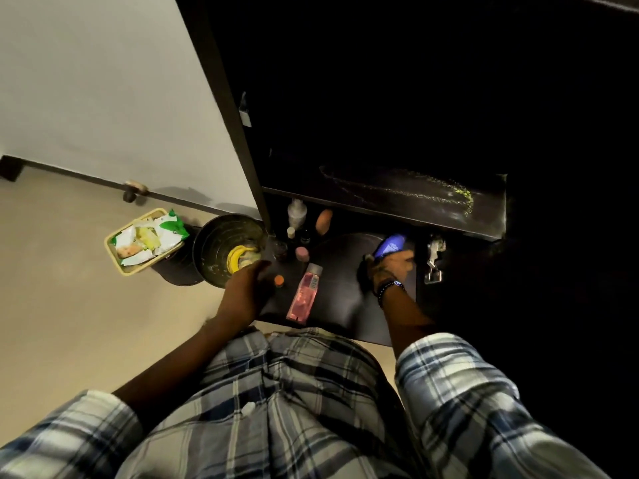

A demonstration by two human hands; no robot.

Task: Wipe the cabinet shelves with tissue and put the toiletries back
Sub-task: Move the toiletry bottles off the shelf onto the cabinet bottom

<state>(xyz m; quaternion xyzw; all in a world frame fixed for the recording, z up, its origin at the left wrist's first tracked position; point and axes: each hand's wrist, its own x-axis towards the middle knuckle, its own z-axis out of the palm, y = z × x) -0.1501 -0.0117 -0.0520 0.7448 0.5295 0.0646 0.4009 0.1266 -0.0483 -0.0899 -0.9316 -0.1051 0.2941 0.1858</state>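
On the dark cabinet shelf (345,295), the fingers (403,256) of our right hand (389,269) grasp a blue plastic bottle (390,244); whether our left hand (243,292) is clenched, we cannot tell.

Dark lower shelf (342,292): pink bottle (304,295) lying flat, small bottles (296,212) upright behind. Upper shelf (380,198): yellowish streak (463,195), possibly residue.

upper shelf (380,193): open | lower shelf (340,274): bottles (296,213) crowd left, centre open

Plaid shirt (294,409): white, grey, navy checks. Sleeves (449,371) cuffed near elbows, forearms bare. Dark beaded bracelet (386,289) at wrist of right hand (390,266), small blue glint on it.
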